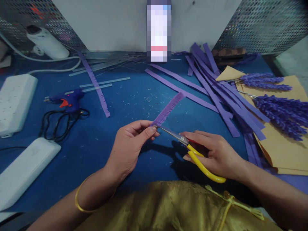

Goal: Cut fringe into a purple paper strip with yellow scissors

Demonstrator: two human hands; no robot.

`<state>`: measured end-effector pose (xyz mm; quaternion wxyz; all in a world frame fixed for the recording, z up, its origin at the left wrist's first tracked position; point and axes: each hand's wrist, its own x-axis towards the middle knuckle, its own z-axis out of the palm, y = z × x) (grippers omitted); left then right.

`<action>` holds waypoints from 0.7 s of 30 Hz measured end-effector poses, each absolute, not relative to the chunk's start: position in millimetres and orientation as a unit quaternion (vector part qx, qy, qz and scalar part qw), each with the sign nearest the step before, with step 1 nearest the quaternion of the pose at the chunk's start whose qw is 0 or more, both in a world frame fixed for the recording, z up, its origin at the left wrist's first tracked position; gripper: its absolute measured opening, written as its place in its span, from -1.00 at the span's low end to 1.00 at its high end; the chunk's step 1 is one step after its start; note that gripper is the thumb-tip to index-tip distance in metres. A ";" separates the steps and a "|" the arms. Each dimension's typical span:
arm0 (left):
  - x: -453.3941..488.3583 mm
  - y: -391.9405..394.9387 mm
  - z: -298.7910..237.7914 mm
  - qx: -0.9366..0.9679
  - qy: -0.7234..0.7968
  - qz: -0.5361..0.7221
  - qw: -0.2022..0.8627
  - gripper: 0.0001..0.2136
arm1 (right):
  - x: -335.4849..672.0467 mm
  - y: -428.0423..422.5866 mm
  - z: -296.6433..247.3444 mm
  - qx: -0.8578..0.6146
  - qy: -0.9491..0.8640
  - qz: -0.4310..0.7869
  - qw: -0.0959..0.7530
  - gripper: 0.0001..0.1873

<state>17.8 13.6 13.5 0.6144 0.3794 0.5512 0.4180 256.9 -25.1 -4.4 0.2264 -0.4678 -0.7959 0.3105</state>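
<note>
My left hand (pixel 134 141) pinches one end of a purple paper strip (pixel 169 108) between thumb and fingers. Small cuts run along one edge of the strip, making a fringe, and its free end points up and to the right. In my right hand (pixel 211 150) are scissors (pixel 204 168) with yellow handles. Their blades reach left to the strip, close by my left fingertips; whether the blades touch the paper I cannot tell. Another fringed purple strip (pixel 97 88) lies on the blue table to the left.
A blue glue gun (pixel 69 99), clear glue sticks (pixel 103 82) and white power strips (pixel 29 168) are on the left. Several uncut purple strips (pixel 207 81), purple flower stems (pixel 284 112) and tan paper (pixel 286 157) lie on the right. A blurred phone-like screen (pixel 158 29) stands behind.
</note>
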 end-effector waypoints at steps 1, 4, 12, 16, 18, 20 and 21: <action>17.8 13.6 13.6 0.377 0.552 0.418 0.615 -0.94 | 257.1 -25.0 -4.6 -0.466 -0.797 0.310 0.227 -0.55; 17.8 13.6 14.2 0.369 0.554 0.416 0.619 -0.94 | 257.6 -24.9 -4.9 -0.465 -0.800 0.304 0.225 -0.56; 18.2 14.1 14.1 0.358 0.554 0.414 0.628 -0.92 | 258.5 -24.5 -0.9 -0.465 -0.806 0.294 0.221 -0.60; 18.3 14.7 14.0 0.356 0.554 0.412 0.630 -0.92 | 258.2 -24.3 -0.5 -0.461 -0.808 0.294 0.221 -0.61; 18.1 14.7 13.9 0.354 0.552 0.412 0.633 -0.92 | 257.9 -24.3 -1.0 -0.460 -0.809 0.294 0.221 -0.62; 17.6 14.3 13.6 0.351 0.551 0.412 0.635 -0.93 | 257.5 -24.5 -1.6 -0.462 -0.807 0.296 0.218 -0.62; 17.4 14.1 13.4 0.351 0.552 0.412 0.635 -0.93 | 257.2 -24.6 -2.0 -0.463 -0.806 0.298 0.216 -0.61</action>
